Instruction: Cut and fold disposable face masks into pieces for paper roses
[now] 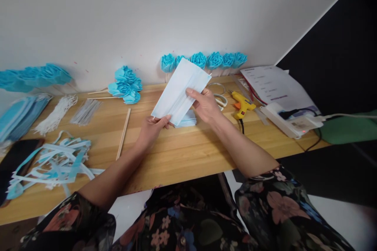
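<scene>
- One pale sheet [183, 86] is held tilted over the table [182, 159].
- Its lower edge is pinched by the left hand [153, 128], its side by the right hand [205, 106].
- Positioning seems underway; steady fingertip control is needed next.

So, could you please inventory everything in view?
Sheet: one, pale blue, held
Stack: one, bluish, centre
Flowers: over ten, blue, back
Sticks: several, tan, left
Glue gun: one, yellow, right
Looped item: one, white, right
Power strip: one, white, right
Papers: some, white, right
Unclear item: one, green, right
Masks: several, blue, left
Cords: bundle, white, left
Strips: bundle, grey, left
Scraps: heap, blue and white, left
Device: one, black, left
Table: one, brown, centre
Shirt: one, black floral, bottom
Left hand, right hand: two, bare, centre
</scene>
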`<state>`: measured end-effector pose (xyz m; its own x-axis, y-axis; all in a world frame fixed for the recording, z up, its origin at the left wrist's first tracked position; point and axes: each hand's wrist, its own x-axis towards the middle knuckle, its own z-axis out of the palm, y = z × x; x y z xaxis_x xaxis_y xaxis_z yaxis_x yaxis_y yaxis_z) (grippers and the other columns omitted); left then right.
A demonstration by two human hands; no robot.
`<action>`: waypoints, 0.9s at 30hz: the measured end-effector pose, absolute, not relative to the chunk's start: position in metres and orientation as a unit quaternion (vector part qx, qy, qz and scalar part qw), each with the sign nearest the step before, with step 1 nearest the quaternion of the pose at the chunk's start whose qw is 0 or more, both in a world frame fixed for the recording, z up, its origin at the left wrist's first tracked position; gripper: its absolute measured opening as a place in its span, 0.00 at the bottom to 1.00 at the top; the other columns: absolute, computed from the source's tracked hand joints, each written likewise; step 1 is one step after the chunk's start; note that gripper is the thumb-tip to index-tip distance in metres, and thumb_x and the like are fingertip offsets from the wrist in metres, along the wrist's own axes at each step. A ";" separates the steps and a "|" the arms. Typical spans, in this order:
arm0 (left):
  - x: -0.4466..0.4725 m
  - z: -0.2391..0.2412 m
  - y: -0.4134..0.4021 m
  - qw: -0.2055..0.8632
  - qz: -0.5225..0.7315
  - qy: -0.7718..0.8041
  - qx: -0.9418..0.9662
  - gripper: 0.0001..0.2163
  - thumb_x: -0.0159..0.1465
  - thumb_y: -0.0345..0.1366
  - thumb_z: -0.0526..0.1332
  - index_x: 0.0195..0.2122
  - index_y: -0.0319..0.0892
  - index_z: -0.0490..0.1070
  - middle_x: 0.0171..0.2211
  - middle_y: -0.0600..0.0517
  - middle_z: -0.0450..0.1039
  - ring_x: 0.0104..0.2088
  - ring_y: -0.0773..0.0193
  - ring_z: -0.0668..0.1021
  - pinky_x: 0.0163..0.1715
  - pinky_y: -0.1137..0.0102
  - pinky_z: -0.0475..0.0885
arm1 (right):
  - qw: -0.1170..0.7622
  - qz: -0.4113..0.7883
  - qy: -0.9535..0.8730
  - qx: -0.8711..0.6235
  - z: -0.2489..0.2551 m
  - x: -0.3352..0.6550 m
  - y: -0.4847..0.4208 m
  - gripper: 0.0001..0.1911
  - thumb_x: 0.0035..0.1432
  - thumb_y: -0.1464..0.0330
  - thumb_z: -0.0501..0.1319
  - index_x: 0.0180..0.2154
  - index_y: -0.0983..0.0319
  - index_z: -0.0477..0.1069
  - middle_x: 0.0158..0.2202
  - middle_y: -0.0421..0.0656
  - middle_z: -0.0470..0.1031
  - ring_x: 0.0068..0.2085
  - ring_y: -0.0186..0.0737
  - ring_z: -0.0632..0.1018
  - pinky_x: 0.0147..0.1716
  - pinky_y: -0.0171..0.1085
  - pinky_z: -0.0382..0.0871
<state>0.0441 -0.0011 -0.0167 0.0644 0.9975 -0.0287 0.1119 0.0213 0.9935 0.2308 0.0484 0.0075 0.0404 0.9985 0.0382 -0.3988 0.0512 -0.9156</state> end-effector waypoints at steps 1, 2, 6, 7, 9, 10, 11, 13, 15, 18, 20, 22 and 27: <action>0.044 -0.017 -0.001 0.492 0.444 0.520 0.540 0.18 0.53 0.48 0.68 0.13 0.43 0.71 0.23 0.48 0.79 0.30 0.59 0.79 0.41 0.64 0.74 | 0.617 0.569 -0.386 -0.384 0.009 0.233 0.050 0.21 0.37 0.57 0.77 0.33 0.59 0.78 0.36 0.41 0.83 0.43 0.45 0.80 0.46 0.44 0.76; 0.044 -0.017 -0.001 0.489 0.440 0.523 0.542 0.17 0.53 0.48 0.67 0.13 0.44 0.71 0.22 0.48 0.79 0.30 0.59 0.78 0.41 0.64 0.74 | 0.622 0.566 -0.382 -0.383 0.011 0.235 0.051 0.21 0.37 0.57 0.77 0.33 0.59 0.77 0.36 0.41 0.83 0.43 0.45 0.80 0.46 0.44 0.76; 0.043 -0.019 -0.001 0.484 0.429 0.529 0.549 0.17 0.53 0.47 0.67 0.13 0.43 0.72 0.23 0.47 0.79 0.29 0.59 0.78 0.40 0.65 0.73 | 0.651 0.550 -0.371 -0.369 0.017 0.243 0.056 0.22 0.37 0.56 0.77 0.35 0.58 0.77 0.38 0.41 0.82 0.46 0.47 0.80 0.46 0.44 0.76; 0.043 -0.020 -0.001 0.483 0.428 0.531 0.550 0.17 0.54 0.47 0.67 0.14 0.43 0.72 0.23 0.47 0.79 0.29 0.60 0.78 0.39 0.65 0.73 | 0.656 0.547 -0.370 -0.364 0.018 0.245 0.057 0.22 0.38 0.56 0.77 0.35 0.58 0.77 0.38 0.41 0.82 0.47 0.47 0.80 0.47 0.44 0.75; 0.042 -0.021 0.000 0.477 0.429 0.532 0.552 0.17 0.54 0.48 0.67 0.14 0.43 0.73 0.22 0.48 0.78 0.28 0.60 0.78 0.39 0.65 0.73 | 0.660 0.543 -0.373 -0.361 0.019 0.247 0.058 0.22 0.39 0.56 0.76 0.36 0.58 0.76 0.40 0.41 0.82 0.48 0.47 0.80 0.47 0.44 0.75; 0.042 -0.021 0.000 0.474 0.431 0.533 0.552 0.17 0.55 0.48 0.66 0.15 0.43 0.73 0.21 0.49 0.78 0.28 0.60 0.77 0.38 0.65 0.73 | 0.658 0.542 -0.376 -0.363 0.018 0.248 0.059 0.22 0.40 0.56 0.76 0.37 0.58 0.76 0.41 0.41 0.82 0.49 0.47 0.80 0.47 0.44 0.75; 0.041 -0.021 0.000 0.473 0.433 0.533 0.552 0.17 0.55 0.48 0.66 0.15 0.43 0.73 0.21 0.49 0.77 0.28 0.60 0.77 0.38 0.66 0.73 | 0.655 0.540 -0.380 -0.367 0.017 0.248 0.060 0.22 0.40 0.55 0.75 0.37 0.58 0.76 0.42 0.41 0.82 0.50 0.47 0.79 0.48 0.43 0.75; 0.041 -0.021 0.001 0.480 0.431 0.530 0.551 0.17 0.55 0.48 0.67 0.15 0.43 0.73 0.21 0.49 0.77 0.28 0.61 0.77 0.36 0.66 0.73 | 0.651 0.534 -0.388 -0.375 0.016 0.249 0.061 0.23 0.42 0.54 0.74 0.38 0.57 0.76 0.43 0.41 0.82 0.51 0.47 0.79 0.49 0.43 0.74; 0.041 -0.021 0.002 0.499 0.415 0.522 0.554 0.17 0.53 0.48 0.68 0.15 0.42 0.73 0.21 0.48 0.77 0.26 0.62 0.76 0.33 0.67 0.72 | 0.654 0.528 -0.390 -0.376 0.014 0.249 0.062 0.23 0.43 0.53 0.74 0.38 0.57 0.76 0.43 0.41 0.82 0.52 0.47 0.78 0.49 0.43 0.75; 0.042 -0.022 0.003 0.514 0.403 0.517 0.554 0.15 0.50 0.47 0.70 0.18 0.41 0.75 0.22 0.48 0.77 0.23 0.65 0.73 0.27 0.69 0.70 | 0.655 0.537 -0.390 -0.361 0.014 0.245 0.059 0.23 0.43 0.52 0.74 0.38 0.57 0.76 0.42 0.41 0.82 0.50 0.47 0.79 0.48 0.44 0.75; 0.043 -0.022 0.003 0.509 0.423 0.521 0.540 0.15 0.50 0.47 0.70 0.20 0.40 0.76 0.21 0.49 0.77 0.21 0.66 0.71 0.25 0.70 0.68 | 0.631 0.562 -0.404 -0.351 0.012 0.240 0.055 0.23 0.43 0.51 0.74 0.37 0.57 0.77 0.40 0.41 0.82 0.47 0.46 0.80 0.47 0.45 0.75; 0.043 -0.021 0.004 0.500 0.452 0.523 0.521 0.15 0.50 0.47 0.70 0.20 0.40 0.74 0.21 0.49 0.76 0.21 0.67 0.71 0.24 0.70 0.67 | 0.576 0.595 -0.440 -0.347 0.007 0.232 0.048 0.22 0.43 0.51 0.74 0.36 0.58 0.78 0.38 0.42 0.83 0.43 0.45 0.81 0.45 0.45 0.76; 0.042 -0.018 0.005 0.494 0.481 0.514 0.510 0.17 0.50 0.48 0.70 0.18 0.40 0.71 0.19 0.50 0.74 0.21 0.67 0.71 0.25 0.70 0.68 | 0.426 0.599 -0.585 -0.344 -0.013 0.214 0.035 0.14 0.49 0.58 0.72 0.31 0.62 0.80 0.32 0.42 0.82 0.35 0.40 0.80 0.38 0.40 0.74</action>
